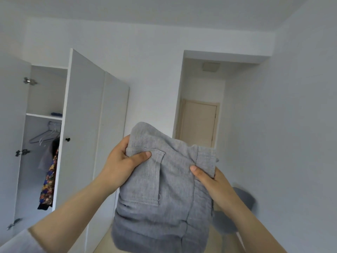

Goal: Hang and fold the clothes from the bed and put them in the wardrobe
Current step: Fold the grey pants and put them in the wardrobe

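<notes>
Currently gripping folded grey trousers [164,189] w/ L hand [122,164] & R hand [211,181], fingers curled round top corners; prob. needing shelving in wardrobe [83,115] next.

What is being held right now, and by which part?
A folded grey garment, held up by both hands: the left hand grips its upper left edge, thumb on the pocket top; the right hand grips its right edge.

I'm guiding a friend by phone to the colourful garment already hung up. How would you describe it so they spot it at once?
Find the white wardrobe on the left, doors open. Under its shelf, right of the empty hangers, hangs the floral garment. It alone is dark with a many-coloured print; its neighbour is pale, and the cloth held in front is grey.
</notes>
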A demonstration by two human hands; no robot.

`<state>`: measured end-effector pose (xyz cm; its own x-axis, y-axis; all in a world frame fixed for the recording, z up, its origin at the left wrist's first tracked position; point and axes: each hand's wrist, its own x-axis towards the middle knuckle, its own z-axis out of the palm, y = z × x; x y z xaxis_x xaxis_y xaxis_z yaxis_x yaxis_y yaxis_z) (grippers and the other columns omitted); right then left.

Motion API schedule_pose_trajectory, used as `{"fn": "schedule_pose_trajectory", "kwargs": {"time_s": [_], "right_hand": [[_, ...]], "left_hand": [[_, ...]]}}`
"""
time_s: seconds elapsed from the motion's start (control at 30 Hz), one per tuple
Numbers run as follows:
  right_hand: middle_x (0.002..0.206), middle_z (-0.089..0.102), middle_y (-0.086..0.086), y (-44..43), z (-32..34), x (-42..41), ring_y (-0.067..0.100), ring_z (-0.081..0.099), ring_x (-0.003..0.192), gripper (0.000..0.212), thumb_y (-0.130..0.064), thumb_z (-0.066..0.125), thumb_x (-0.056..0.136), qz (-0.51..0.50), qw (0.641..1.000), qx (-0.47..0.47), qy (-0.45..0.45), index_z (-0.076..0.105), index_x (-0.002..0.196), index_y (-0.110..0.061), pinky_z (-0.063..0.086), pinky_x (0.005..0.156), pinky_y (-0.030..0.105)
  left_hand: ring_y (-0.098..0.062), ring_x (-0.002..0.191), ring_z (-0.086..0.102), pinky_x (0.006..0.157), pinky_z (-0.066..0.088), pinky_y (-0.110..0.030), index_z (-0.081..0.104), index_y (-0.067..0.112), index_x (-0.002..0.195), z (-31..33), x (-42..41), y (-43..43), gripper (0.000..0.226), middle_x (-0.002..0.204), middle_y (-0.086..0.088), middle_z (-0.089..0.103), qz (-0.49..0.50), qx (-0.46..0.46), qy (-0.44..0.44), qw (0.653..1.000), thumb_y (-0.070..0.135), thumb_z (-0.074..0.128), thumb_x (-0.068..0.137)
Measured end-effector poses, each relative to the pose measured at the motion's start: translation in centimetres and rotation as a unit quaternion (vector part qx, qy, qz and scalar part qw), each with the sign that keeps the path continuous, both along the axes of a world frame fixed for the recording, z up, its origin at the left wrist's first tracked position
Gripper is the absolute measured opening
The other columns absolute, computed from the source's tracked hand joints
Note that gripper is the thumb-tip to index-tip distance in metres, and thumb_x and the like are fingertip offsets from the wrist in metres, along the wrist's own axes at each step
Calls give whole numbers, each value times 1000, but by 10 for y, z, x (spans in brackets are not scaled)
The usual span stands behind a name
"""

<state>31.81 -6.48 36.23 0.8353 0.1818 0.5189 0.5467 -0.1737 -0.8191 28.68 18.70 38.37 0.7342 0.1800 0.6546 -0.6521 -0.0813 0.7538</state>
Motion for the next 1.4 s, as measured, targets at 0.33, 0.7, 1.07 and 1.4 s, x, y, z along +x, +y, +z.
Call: {"fn": "schedule_pose_trajectory", "kwargs": {"time_s": [0.33, 0.7, 1.07, 1.4], "right_hand": [[116, 69, -10, 10, -18, 163, 7, 67, 104, 71, -47, 79, 59, 66, 993, 88, 41, 55, 124, -31, 53, 89, 28], [106, 72, -18, 24, -20, 353, 4, 70, 97, 52, -45, 86, 67, 186, 977, 92, 49, 60, 112, -40, 55, 73, 18], [99, 70, -23, 159, -19, 458, 0, 68, 91, 48, -43, 84, 67, 236, 968, 78, 31, 59, 108, -39, 51, 77, 23], [103, 67, -27, 300, -14, 535, -5, 66, 93, 47, -48, 76, 67, 308, 950, 50, 2, 57, 110, -43, 51, 81, 21]], "left_hand": [[-2, 87, 69, 62, 54, -12, 64, 40, 104, -26, 142, 0, 35, 100, 18, 72, 49, -23, 20, 998, 19, 77, 79], [-8, 89, 71, 71, 56, -24, 65, 34, 107, -35, 272, 0, 40, 102, 10, 73, 162, -44, 43, 985, 31, 81, 70], [-2, 86, 70, 62, 55, -13, 66, 43, 102, -38, 350, 112, 34, 99, 16, 73, 243, -35, 27, 969, 21, 77, 78], [1, 86, 68, 67, 54, -17, 63, 45, 107, -40, 397, 228, 40, 100, 21, 71, 346, -55, 31, 936, 29, 80, 75]]}}
